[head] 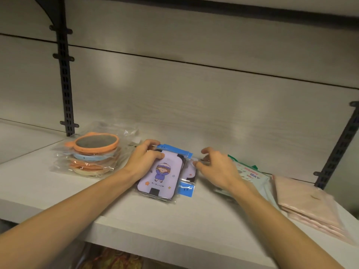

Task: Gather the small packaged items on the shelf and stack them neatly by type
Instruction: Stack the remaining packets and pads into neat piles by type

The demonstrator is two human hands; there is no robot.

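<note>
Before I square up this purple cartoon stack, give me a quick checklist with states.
1. Left hand grips the bagged purple cartoon cards: ok.
2. Right hand has a grip on the stack's right edge: cannot tell.
3. Stack edges aligned: not ok, lower bags stick out.
4. Round orange and blue mirrors stand apart, stacked: ok.
5. Folded pink packets clear of the stack: ok.

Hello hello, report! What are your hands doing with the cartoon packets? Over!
Left hand gripping cartoon packet stack. Right hand fingers curled at its right edge, grip unclear. Mirror pile left, pink packets right; nothing blocking.
</note>
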